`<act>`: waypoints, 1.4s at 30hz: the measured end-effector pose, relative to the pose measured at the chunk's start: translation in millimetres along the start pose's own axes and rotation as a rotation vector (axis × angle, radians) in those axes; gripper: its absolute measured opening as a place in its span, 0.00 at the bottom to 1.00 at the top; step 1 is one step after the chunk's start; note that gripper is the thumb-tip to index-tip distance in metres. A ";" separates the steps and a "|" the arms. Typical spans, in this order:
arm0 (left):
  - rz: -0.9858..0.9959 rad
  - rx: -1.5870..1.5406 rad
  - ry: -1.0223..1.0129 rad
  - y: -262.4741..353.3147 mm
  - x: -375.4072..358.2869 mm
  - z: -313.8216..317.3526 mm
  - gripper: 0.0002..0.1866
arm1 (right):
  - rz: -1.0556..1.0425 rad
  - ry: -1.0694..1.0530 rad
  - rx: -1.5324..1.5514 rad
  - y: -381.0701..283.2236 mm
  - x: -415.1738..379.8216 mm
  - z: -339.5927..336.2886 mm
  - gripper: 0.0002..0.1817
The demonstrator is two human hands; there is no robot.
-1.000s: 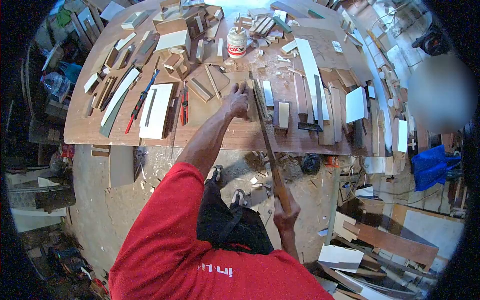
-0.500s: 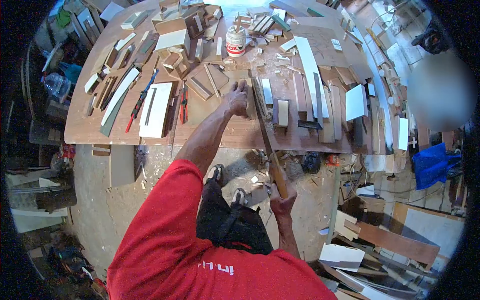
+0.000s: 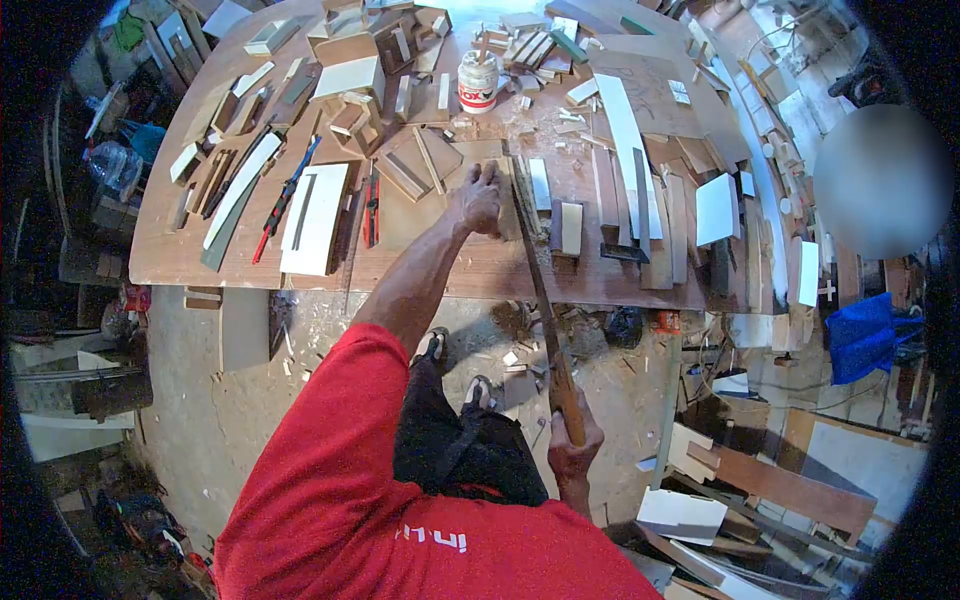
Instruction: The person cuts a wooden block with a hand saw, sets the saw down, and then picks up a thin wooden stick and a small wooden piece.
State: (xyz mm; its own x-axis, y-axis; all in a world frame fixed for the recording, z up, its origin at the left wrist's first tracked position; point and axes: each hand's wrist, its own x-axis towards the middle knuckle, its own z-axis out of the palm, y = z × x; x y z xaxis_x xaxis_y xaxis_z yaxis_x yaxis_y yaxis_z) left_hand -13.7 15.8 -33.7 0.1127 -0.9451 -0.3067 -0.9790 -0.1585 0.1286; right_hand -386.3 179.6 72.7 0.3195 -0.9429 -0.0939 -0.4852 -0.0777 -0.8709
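My left hand (image 3: 478, 200) presses down on a thin brown board (image 3: 490, 255) at the table's near middle, its fingers pointing away from me. In my right hand (image 3: 575, 445) is the wooden handle of a long saw (image 3: 540, 285), below the table's front edge. The blade runs up along the board's right side, just right of my left hand. Left of that hand lie a hexagonal wood piece (image 3: 420, 160) and a red cutter (image 3: 371, 210). A short block with a pale top (image 3: 571, 228) stands right of the blade.
A white glue jar (image 3: 478, 84) stands at the back middle of the table (image 3: 400, 280). Wooden boxes, strips and offcuts surround it. A blue-and-red tool (image 3: 287, 200) lies at the left. Boards (image 3: 790, 480) are piled on the floor at the right.
My right hand has moved down and toward me, drawing the saw back with it. My left hand stays on the board. The view has shifted slightly.
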 end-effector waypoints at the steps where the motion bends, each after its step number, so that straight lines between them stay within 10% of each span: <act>1: 0.000 0.003 0.002 -2.2 0.8 -1.3 0.45 | -0.041 0.043 0.010 1.2 0.4 2.1 0.22; 5: -0.021 0.046 0.026 -1.6 2.6 10.6 0.59 | 0.104 -0.212 -0.178 -6.4 47.6 15.8 0.24; 9: -0.119 -0.098 0.037 3.4 -3.2 -1.7 0.66 | -0.036 0.026 0.085 8.9 -10.2 -1.2 0.24; 17: -0.063 -0.089 0.126 -10.4 13.6 21.4 0.66 | -0.322 -0.022 -0.171 17.2 59.4 34.0 0.19; 18: -0.068 -0.114 0.128 -8.5 11.4 25.6 0.66 | -0.027 -0.066 0.017 -0.8 39.9 24.0 0.24; 35: -0.061 -0.018 0.016 -5.0 9.7 8.1 0.67 | -0.022 0.167 0.163 37.4 -1.5 20.0 0.16; 37: -0.052 -0.058 0.037 -4.4 7.6 19.1 0.67 | 0.082 -0.028 -0.239 55.8 28.9 31.9 0.22; 40: 0.023 0.027 -0.032 -8.7 4.6 11.3 0.62 | 0.042 -0.154 0.061 16.4 28.0 17.4 0.23; 42: 0.050 -0.090 0.221 -13.9 5.9 24.0 0.62 | 0.071 -0.057 0.090 30.0 -10.8 6.6 0.21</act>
State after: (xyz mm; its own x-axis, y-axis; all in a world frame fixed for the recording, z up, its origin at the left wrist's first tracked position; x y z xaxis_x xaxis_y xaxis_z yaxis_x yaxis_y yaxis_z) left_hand -3.5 19.3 -59.9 0.1083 -0.9904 -0.0854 -0.9664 -0.1251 0.2247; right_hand -399.0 189.6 44.4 0.3344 -0.9247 -0.1820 -0.4338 0.0204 -0.9008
